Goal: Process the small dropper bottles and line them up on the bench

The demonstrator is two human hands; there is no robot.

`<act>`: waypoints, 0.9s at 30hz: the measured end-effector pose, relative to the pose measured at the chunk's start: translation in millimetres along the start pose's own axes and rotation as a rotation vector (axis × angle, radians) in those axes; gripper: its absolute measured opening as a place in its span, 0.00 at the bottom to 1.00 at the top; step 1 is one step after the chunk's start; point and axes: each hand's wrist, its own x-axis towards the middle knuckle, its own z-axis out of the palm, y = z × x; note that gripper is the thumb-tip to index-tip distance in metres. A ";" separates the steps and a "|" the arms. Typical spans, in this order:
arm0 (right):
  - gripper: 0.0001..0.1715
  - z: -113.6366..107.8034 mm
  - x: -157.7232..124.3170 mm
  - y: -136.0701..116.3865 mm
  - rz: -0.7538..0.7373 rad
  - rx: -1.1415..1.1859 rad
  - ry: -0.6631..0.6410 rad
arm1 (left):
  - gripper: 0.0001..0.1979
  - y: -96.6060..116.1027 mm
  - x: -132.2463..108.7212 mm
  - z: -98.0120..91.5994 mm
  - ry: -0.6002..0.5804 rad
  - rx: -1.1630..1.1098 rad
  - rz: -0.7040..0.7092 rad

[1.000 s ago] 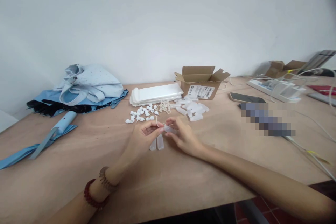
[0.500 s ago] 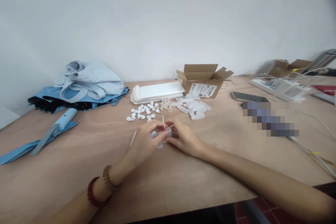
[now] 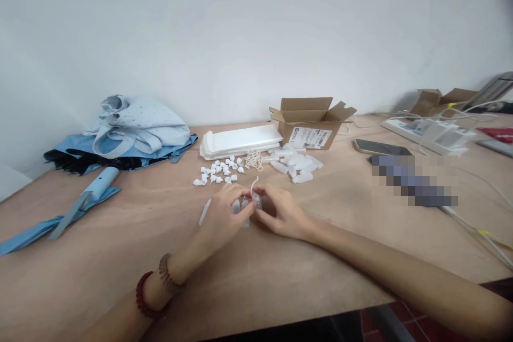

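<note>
Between the fingertips of both hands stands a small translucent bottle [image 3: 257, 202], with a cream cord [image 3: 254, 185] rising from its opening. My left hand [image 3: 228, 206] is closed on it from the left, thumb and fingers pinched. From the right, my right hand [image 3: 282, 211] holds the bottle's side with bent fingers. More translucent bottles lie partly hidden by my left hand, one [image 3: 204, 212] to its left. Beyond the hands are several white caps [image 3: 218, 171], a tangle of cream cords [image 3: 253, 160] and a pile of translucent bottles [image 3: 298, 163].
Behind these lie white sleeves [image 3: 240, 139] and an open cardboard box [image 3: 306, 131]. A blue umbrella [image 3: 98, 184] and a pale cloth bag [image 3: 140, 125] are at the left. A phone [image 3: 380, 147], a power strip [image 3: 428, 136] and cables lie at the right.
The cord between my fingers has shifted slightly right and now curves at its top. My right fingers have changed their hold a little.
</note>
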 end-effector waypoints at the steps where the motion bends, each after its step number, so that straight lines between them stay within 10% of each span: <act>1: 0.15 -0.2 -0.2 -0.9 -0.004 0.000 0.009 | 0.03 -0.9 0.2 -0.3 0.001 0.001 0.006; 12: 0.13 4.0 3.5 8.5 0.191 0.150 0.088 | 0.10 -6.8 0.3 -3.7 0.114 0.195 0.150; 21: 0.13 0.3 7.4 7.4 0.352 0.172 0.038 | 0.40 -4.4 0.0 -18.9 -0.263 0.245 0.313; 27: 0.13 2.2 6.6 7.7 0.411 0.211 0.055 | 0.33 -14.1 -0.8 -20.8 -0.308 0.397 0.264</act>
